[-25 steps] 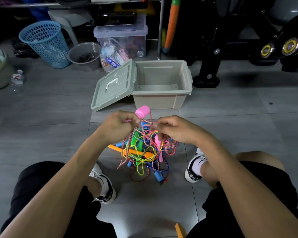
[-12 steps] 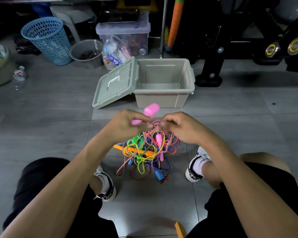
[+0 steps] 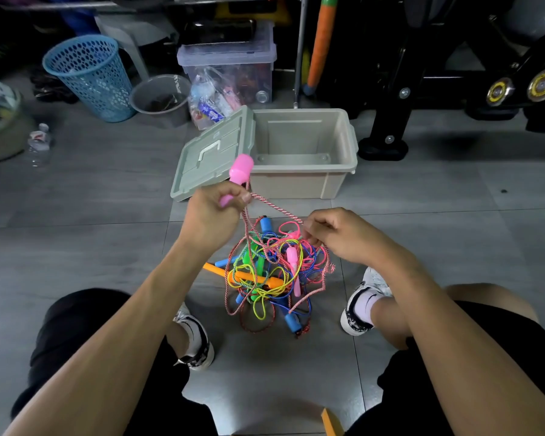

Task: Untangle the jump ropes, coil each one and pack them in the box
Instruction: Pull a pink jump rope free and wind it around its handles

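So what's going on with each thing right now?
left hand: holds pink handle
right hand: pinches pink-and-white rope
jump ropes: tangled on floor
box: open, empty
lid: off, leaning on box
blue basket: upright

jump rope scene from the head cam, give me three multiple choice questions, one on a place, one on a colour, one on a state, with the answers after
1. Where does the lid stand?
A. shut on the box
B. leaning on the box's left side
C. flat behind the box

2. What colour is the handle that the left hand grips?
A. pink
B. orange
C. blue

3. In what state is the storage box?
A. packed with coiled ropes
B. shut
C. open, nothing seen inside

Answers:
1 B, the lid slants from the floor up to the box's left rim.
2 A, the pink handle sticks up from the fist.
3 C, its bare bottom shows, and the tangle of jump ropes lies on the floor, where the right hand pinches a cord.
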Available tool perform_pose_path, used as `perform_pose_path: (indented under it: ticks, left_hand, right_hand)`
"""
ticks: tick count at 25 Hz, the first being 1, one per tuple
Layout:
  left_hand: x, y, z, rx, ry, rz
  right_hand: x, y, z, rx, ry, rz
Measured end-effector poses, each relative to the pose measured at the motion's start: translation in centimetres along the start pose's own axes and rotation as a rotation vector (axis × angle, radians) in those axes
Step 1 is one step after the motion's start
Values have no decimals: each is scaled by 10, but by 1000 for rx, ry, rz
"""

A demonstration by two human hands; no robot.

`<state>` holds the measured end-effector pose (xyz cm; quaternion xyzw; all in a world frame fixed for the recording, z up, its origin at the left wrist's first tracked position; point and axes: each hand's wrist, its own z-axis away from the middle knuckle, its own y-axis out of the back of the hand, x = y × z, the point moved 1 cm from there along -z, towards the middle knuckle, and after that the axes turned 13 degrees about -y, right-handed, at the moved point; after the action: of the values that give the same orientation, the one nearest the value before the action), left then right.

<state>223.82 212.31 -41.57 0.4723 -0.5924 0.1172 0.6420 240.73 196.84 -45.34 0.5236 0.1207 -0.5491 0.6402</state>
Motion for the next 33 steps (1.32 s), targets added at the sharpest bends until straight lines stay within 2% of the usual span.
perform_pose_path:
  ticks: [3,7,12,14,17,19,24,26,28,31,33]
  left_hand:
    - [-6,5,-2,31,72,-57]
    - [-20,8,-3,-110,212,-228]
    - [-14,20,-10,31,208,-101]
    - [-11,26,-10,-63,155,-66]
    - [-4,21,0,-346,-30,-183]
    - [-3,16,6,-410,-136,-179]
    - [0,10,11,-383,-211,-94]
    - [0,9,10,-362,-199,-105]
    - [-2,11,7,-269,-177,-151]
    - [-10,21,-4,-70,-60,-229]
    - [-19,27,-9,-109,95,-254]
  right_hand:
    - [-3,0,-1,66,36,52]
    - [-11,3,5,236,187,86]
    - [3,6,-1,257,-51,403]
    - [3,0,-1,187,-37,303]
    - [-3,-6,-5,130,39,30]
    - [-8,-9,-10,97,81,-83]
    - [-22,-25,-5,-139,111,-219]
    - [-25,-24,-3,-144,115,-260]
    - [-26,-18,-1,-158,72,-325]
    - [-24,-10,3,-201,15,-383]
    - [-22,-2,5,-158,21,-362]
